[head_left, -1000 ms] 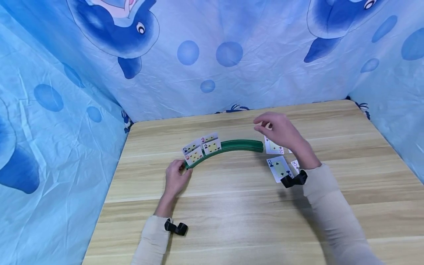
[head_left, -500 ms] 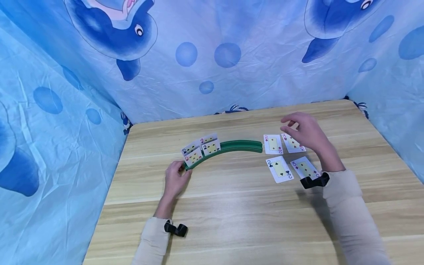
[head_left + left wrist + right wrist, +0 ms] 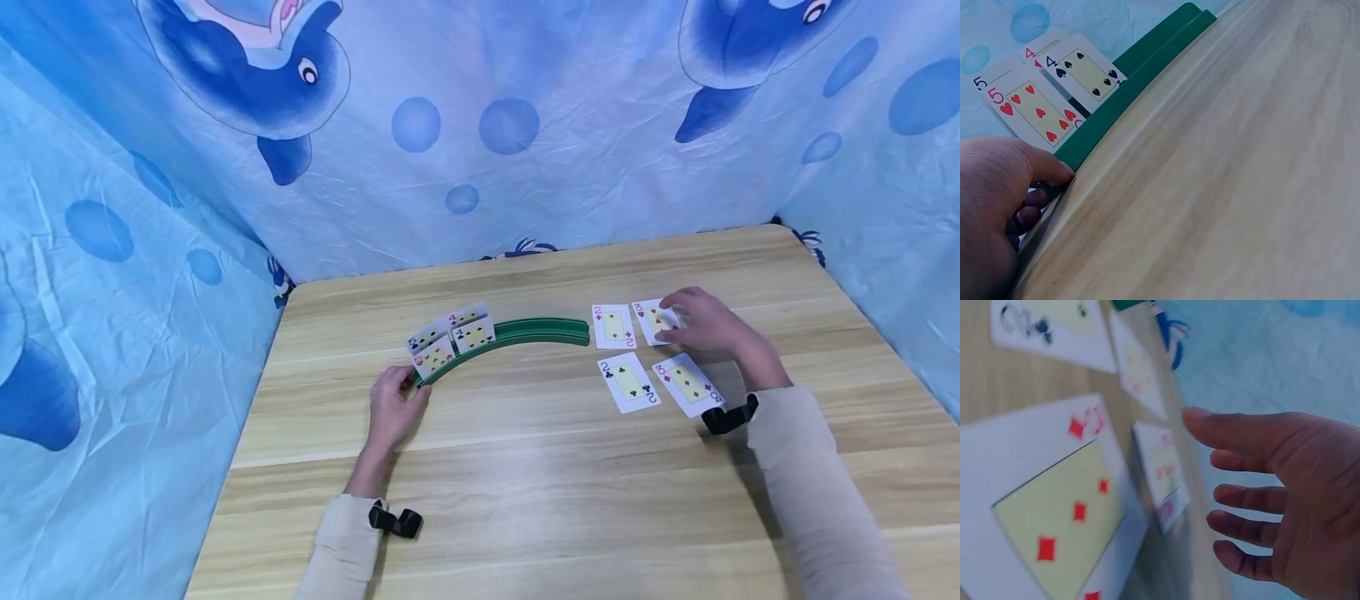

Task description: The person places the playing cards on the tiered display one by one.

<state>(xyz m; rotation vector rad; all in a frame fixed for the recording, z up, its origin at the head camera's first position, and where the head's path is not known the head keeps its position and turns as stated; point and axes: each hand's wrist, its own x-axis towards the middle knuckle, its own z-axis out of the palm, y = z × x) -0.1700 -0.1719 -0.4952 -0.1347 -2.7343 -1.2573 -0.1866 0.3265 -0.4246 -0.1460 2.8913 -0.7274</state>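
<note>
At the left end of a curved green card holder (image 3: 543, 331), my left hand (image 3: 392, 410) grips it, with the thumb on the near side. Playing cards stand in its two grooves: the 5 of hearts (image 3: 1038, 115) and 4 of spades (image 3: 1084, 67) in front, a black 5 (image 3: 426, 338) and a red 4 (image 3: 467, 316) behind. My right hand (image 3: 708, 321) hovers low over the 3 of hearts (image 3: 649, 320), its thumb and fingers apart around the card. Whether the fingertips touch the card I cannot tell. In the right wrist view that card is blurred.
Beside the 3 of hearts lie the 2 of diamonds (image 3: 613, 327), 2 of clubs (image 3: 628, 382) and 3 of diamonds (image 3: 686, 383), face up on the wooden table (image 3: 525, 500). A blue dolphin-print curtain (image 3: 465, 133) hangs behind and at both sides.
My right hand has moved right from near the holder's right end, then down to the 3 of hearts, uncovering the other loose cards. The left hand keeps its grip on the holder.
</note>
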